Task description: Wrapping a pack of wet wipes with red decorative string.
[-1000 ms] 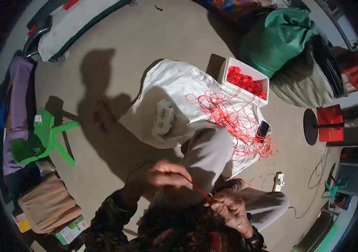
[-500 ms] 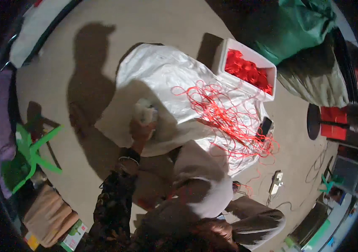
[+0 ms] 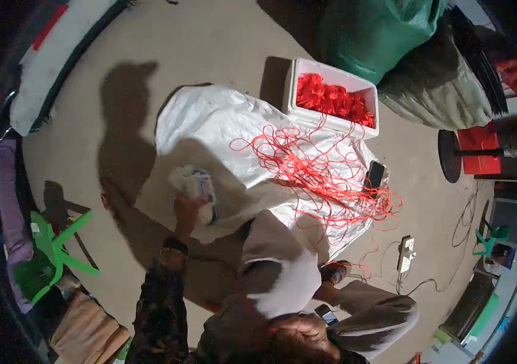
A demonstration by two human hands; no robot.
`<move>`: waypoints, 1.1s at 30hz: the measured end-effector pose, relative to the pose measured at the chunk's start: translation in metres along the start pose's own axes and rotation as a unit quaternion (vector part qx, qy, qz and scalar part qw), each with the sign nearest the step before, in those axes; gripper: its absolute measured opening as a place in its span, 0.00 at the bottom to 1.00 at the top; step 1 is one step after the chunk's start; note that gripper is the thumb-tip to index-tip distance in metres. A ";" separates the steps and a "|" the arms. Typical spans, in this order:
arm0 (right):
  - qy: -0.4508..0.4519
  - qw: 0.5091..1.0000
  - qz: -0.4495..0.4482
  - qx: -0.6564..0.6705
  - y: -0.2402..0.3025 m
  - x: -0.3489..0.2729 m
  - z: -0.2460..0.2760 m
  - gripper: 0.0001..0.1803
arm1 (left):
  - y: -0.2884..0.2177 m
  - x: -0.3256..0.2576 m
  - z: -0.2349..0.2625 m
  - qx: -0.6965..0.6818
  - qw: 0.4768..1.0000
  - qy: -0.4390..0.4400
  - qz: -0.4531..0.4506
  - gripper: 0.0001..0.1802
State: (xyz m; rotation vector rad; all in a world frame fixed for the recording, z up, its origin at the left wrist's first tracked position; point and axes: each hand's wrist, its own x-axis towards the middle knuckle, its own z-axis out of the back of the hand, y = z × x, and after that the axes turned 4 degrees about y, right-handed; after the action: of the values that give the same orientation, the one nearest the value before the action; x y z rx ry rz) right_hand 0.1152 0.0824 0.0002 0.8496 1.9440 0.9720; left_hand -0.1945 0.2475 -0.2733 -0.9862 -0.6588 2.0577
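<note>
The left hand (image 3: 188,211) reaches forward over the white sheet (image 3: 207,109) and touches the near end of a white packet (image 3: 202,182) — its fingers lie against the packet, but in the dim light I cannot tell how firmly they are closed on it. The packet is on the left part of the sheet, inside a shadow. The right hand (image 3: 307,333) is low, close to the person's lap, with the fingers bent; I cannot tell if it has hold of anything. Just beside it is a small device with a screen (image 3: 326,314).

To the right of the packet, and apart from it, a loose tangle of red cord (image 3: 295,159) is spread on the sheet, and some loops go over its right edge. A black phone (image 3: 373,176) lies near these loops. Behind the cord stands a white box (image 3: 290,91) with shiny red bundles (image 3: 331,100) inside, and farther back is a green sack (image 3: 379,36) — a green stool (image 3: 58,252) is at the far left
</note>
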 end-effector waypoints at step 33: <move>-0.024 0.982 0.177 0.068 0.056 -0.098 -0.049 0.13 | -0.162 -0.403 0.167 -0.154 0.826 0.515 -0.171 0.67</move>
State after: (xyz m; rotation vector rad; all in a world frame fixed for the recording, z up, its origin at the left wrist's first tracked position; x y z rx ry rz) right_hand 0.1305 0.0132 0.1013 1.3191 1.8702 1.0162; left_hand -0.0939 0.0001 0.1072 -1.7879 -0.5029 0.8677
